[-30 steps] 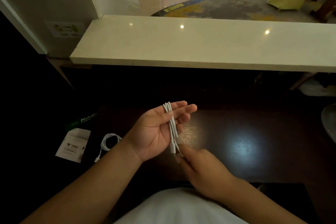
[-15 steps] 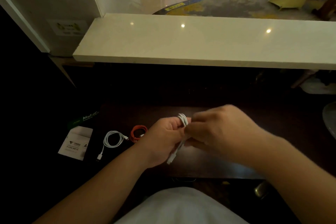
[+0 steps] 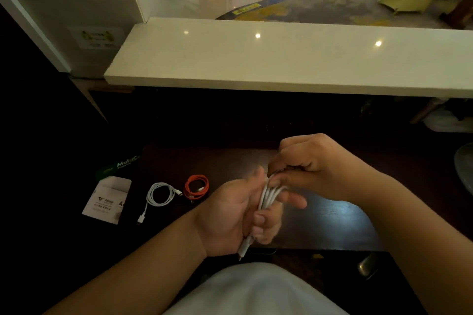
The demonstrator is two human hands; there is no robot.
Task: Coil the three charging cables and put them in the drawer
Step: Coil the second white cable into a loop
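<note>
While we find no drawer or other container in view, we list three cables on and above the dark desk. Item one: a white cable, bundled in several strands, held in our left hand, whose fingers curl round it; its plug end hangs out below the palm. Our right hand pinches the top of the same bundle with curled fingers. Item two: a coiled white cable lying on the desk to the left, its plug trailing toward us. Item three: a coiled orange cable just beside it on the right. Further left lie a white card with small print we cannot read, apart from a large "A", and a green packet reading "Multi". Against half a second ago, our right hand sits higher and further right, and the bundle shows more strands.
</note>
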